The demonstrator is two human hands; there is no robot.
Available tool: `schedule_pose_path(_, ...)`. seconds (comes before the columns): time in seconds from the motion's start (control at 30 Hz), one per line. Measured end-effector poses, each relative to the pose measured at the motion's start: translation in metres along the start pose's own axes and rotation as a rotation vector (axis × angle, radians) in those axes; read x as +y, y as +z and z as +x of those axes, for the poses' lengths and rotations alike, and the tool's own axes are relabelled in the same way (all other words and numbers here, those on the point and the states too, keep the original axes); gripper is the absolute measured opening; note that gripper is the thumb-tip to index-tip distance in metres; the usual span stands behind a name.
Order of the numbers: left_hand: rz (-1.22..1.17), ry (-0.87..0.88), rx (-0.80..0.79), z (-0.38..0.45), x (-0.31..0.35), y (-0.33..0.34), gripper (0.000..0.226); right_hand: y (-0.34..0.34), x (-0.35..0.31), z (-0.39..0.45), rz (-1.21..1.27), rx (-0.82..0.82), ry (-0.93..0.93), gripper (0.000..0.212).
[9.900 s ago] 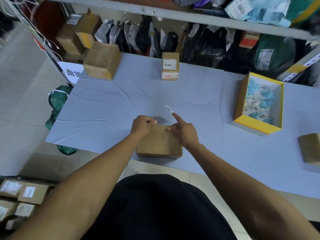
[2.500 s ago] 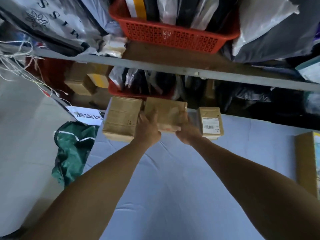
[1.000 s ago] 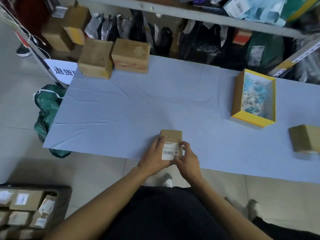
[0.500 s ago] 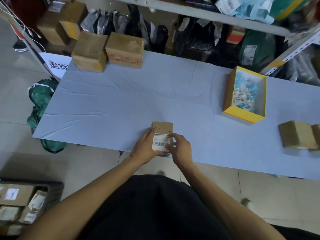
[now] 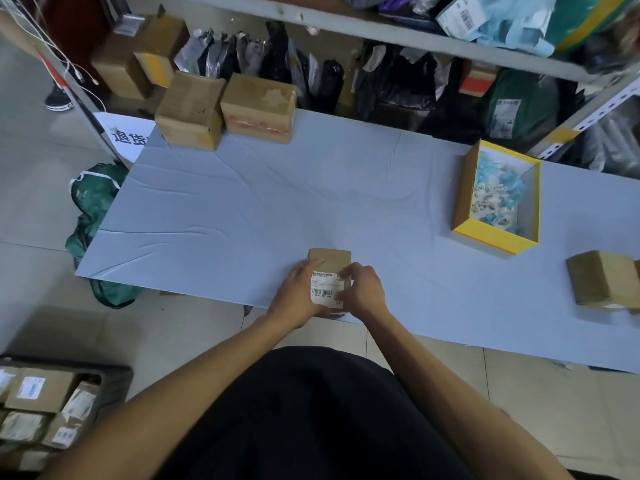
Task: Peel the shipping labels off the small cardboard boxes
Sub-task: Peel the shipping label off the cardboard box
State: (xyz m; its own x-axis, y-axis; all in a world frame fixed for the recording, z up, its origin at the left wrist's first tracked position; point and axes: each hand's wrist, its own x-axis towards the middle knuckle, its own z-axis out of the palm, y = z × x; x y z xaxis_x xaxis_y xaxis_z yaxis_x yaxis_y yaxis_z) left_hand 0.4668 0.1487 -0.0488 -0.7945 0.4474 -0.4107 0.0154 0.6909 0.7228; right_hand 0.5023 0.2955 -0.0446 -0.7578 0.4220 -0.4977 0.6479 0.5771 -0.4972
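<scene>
A small cardboard box (image 5: 331,259) stands at the near edge of the table (image 5: 311,202). A white shipping label (image 5: 325,289) with a barcode covers its top face. My left hand (image 5: 300,295) grips the box's left side, thumb up on its top. My right hand (image 5: 364,291) curls over the box's right side, with its fingertips at the label's upper right corner. The label lies flat on the box.
Two brown boxes (image 5: 194,110) (image 5: 260,107) without labels stand at the table's far left corner. A yellow-rimmed open box (image 5: 496,237) with crumpled paper scraps sits at the right. More brown boxes (image 5: 601,278) lie at the far right. A crate of labelled boxes (image 5: 45,407) is on the floor, lower left.
Earlier I put a peeled box at the far left and brought the labelled box to the near edge. Over the last second both hands stay on it, my right fingertips shifting to the label's corner.
</scene>
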Motion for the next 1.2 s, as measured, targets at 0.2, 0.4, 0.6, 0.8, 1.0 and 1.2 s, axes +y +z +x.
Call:
schedule_pose_path(0.2,-0.010,0.013,-0.007,0.0018,-0.0043,-0.0005,0.113,0.0050,0.0029,0.0015,0.170,0.058,0.011,0.019)
schedule_pose_path(0.4,0.005,0.030,-0.019,0.0020,-0.0038,-0.0020,0.112,0.0078,0.0000,0.0043,0.229,0.113,0.028,0.005)
schedule_pose_path(0.6,-0.006,0.039,-0.019,0.0024,-0.0055,-0.0032,0.112,0.0050,-0.0008,0.0038,0.300,0.096,0.024,0.004)
schedule_pose_path(0.8,0.004,0.046,-0.014,0.0037,-0.0053,-0.0027,0.109,0.0043,0.0025,0.0008,0.317,0.102,0.019,0.009)
schedule_pose_path(1.0,0.015,0.049,-0.011,0.0038,-0.0065,-0.0014,0.107,0.0091,0.0033,0.0000,0.271,0.130,0.004,0.008)
schedule_pose_path(1.2,0.012,0.038,-0.013,0.0040,-0.0059,-0.0007,0.107,0.0054,0.0010,-0.0003,0.306,0.123,0.006,0.004)
